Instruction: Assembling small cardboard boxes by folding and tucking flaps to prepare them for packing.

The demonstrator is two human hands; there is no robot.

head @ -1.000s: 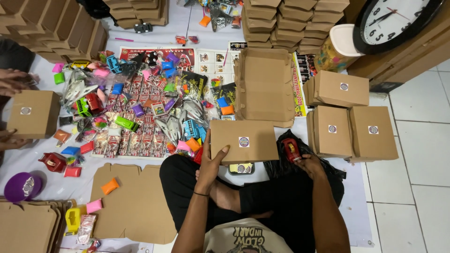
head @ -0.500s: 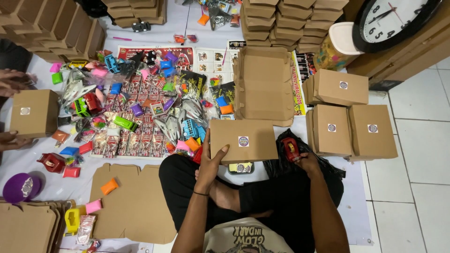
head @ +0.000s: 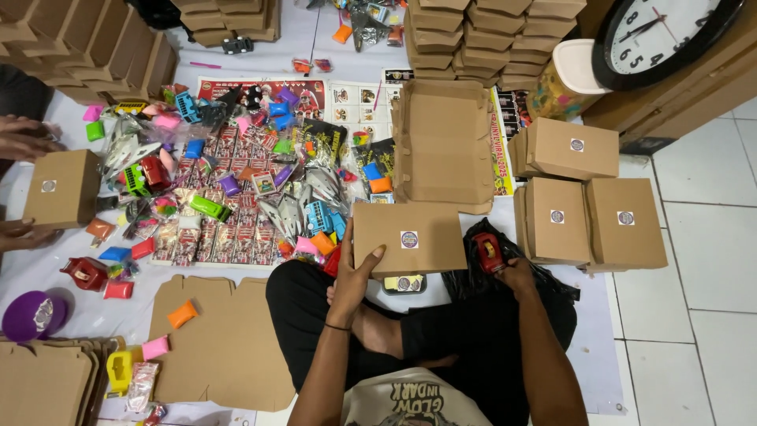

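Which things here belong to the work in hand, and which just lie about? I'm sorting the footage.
In hand:
left hand on closed brown box
right hand on red tape dispenser

Lying about:
open empty box
sealed boxes
toy pile
wall clock
flat cardboard

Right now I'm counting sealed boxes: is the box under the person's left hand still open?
No, the brown cardboard box under the left hand is closed flat, with a round sticker on its lid.
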